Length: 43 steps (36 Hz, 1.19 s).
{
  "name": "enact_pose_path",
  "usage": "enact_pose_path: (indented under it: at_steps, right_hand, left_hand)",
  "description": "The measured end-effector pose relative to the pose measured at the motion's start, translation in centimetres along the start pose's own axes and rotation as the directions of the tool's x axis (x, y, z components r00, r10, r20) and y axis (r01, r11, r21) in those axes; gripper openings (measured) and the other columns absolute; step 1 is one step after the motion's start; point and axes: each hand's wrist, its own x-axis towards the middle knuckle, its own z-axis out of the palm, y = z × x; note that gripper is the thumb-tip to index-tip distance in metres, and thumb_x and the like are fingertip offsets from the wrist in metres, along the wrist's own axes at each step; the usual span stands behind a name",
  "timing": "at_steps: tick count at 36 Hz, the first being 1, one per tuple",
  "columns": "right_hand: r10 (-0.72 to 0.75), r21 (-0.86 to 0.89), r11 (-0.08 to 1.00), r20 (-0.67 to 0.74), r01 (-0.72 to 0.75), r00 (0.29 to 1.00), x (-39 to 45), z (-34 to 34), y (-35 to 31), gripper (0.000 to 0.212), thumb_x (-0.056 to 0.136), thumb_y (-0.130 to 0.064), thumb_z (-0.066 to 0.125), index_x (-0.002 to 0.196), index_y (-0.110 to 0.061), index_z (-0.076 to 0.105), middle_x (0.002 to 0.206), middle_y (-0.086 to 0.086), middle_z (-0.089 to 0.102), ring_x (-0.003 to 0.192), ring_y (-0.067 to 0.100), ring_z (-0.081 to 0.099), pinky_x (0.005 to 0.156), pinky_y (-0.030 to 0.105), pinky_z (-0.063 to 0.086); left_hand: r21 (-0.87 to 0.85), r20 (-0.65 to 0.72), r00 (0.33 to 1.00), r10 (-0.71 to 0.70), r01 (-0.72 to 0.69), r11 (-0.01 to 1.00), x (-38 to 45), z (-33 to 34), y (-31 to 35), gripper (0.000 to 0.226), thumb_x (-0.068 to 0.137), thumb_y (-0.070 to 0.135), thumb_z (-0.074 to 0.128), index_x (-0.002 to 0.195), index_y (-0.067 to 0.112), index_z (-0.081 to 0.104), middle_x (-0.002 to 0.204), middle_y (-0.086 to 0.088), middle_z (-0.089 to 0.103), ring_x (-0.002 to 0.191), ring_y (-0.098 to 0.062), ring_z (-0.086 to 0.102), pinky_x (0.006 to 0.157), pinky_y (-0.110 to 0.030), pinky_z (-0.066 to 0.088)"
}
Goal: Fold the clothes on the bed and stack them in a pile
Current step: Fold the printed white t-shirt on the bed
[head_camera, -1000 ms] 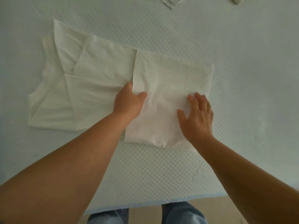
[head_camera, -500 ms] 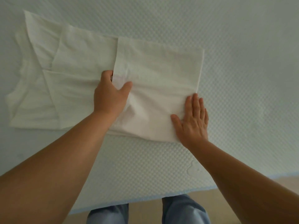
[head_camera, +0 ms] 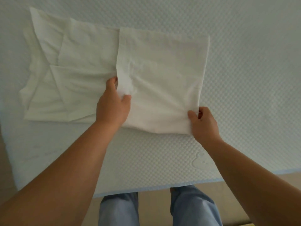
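White T-shirt (head_camera: 91, 70) lies flat on the bed (head_camera: 244, 46), mid-left to centre of frame, w/ its right part folded over into a squarish panel at centre. Left hand (head_camera: 113, 105) at centre pinches the panel's left edge, thumb on top, fingers curled under the cloth. Right hand (head_camera: 203, 123), right of centre, grips the panel's lower-right corner w/ thumb and curled fingers; jeans (head_camera: 192, 207) at bottom edge.

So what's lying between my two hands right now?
In the head view, the folded-over panel of the white garment spans from left hand to right hand; both pinch it.
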Motion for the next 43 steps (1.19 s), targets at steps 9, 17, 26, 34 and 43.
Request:
enact_pose_path:
  at_steps: [9,17,26,34,43]
  right_hand:
    - [-0.212,-0.274,0.945,-0.094,0.18,0.973,-1.9,-0.8,-1.7,0.064,0.089,-0.039,0.052,0.142,-0.013,0.027,0.136,0.002,0.032,0.126,0.019,0.031,0.104,0.033,0.028]
    - [-0.613,-0.594,0.641,-0.013,0.487,0.79,6.2,0.2,-8.3,0.072,0.094,-0.052,0.034,0.15,-0.014,0.01,0.158,0.008,0.0,0.145,0.022,-0.006,0.114,0.036,-0.01]
    - [-0.546,-0.643,0.67,-0.086,0.372,0.834,12.0,-0.1,-7.5,0.088,0.088,-0.068,0.02,0.149,-0.01,-0.003,0.157,0.011,-0.008,0.144,0.024,-0.011,0.114,0.04,-0.012]
    - [-0.57,-0.66,0.536,0.177,0.526,0.802,3.8,0.1,-1.5,0.085,0.087,-0.064,0.018,0.149,-0.007,0.001,0.156,0.008,-0.005,0.141,0.016,-0.014,0.112,0.035,-0.018]
    - [-0.374,-0.77,0.415,0.342,0.486,0.862,-1.4,-1.6,5.5,0.076,0.088,-0.065,-0.003,0.14,-0.015,-0.025,0.146,0.0,-0.033,0.134,0.015,-0.035,0.109,0.037,-0.027]
  left_hand:
    - [0.208,-0.191,0.967,0.166,-0.126,0.97,-1.5,-0.5,0.0,0.06,0.08,0.024,0.066,0.132,0.003,0.045,0.119,-0.021,0.053,0.11,-0.038,0.05,0.089,-0.042,0.038]
    - [0.413,0.186,0.86,0.475,-0.507,0.756,1.2,3.7,2.7,0.066,0.088,0.043,0.044,0.147,0.019,0.028,0.156,-0.012,0.018,0.145,-0.029,0.01,0.115,-0.047,0.001]
    - [0.492,0.172,0.857,0.487,-0.503,0.711,3.1,5.9,1.6,0.072,0.083,0.053,0.027,0.147,0.021,0.027,0.156,-0.012,0.016,0.144,-0.029,0.012,0.114,-0.046,-0.003]
    - [0.508,0.269,0.855,0.443,-0.517,0.689,3.9,5.5,1.4,0.07,0.09,0.055,0.031,0.15,0.027,0.009,0.159,-0.006,-0.001,0.145,-0.023,-0.004,0.112,-0.043,-0.012]
    - [0.539,0.338,0.86,0.382,-0.51,0.671,4.1,5.4,1.6,0.071,0.089,0.059,0.023,0.15,0.029,0.0,0.158,-0.004,-0.01,0.145,-0.021,-0.012,0.112,-0.042,-0.015]
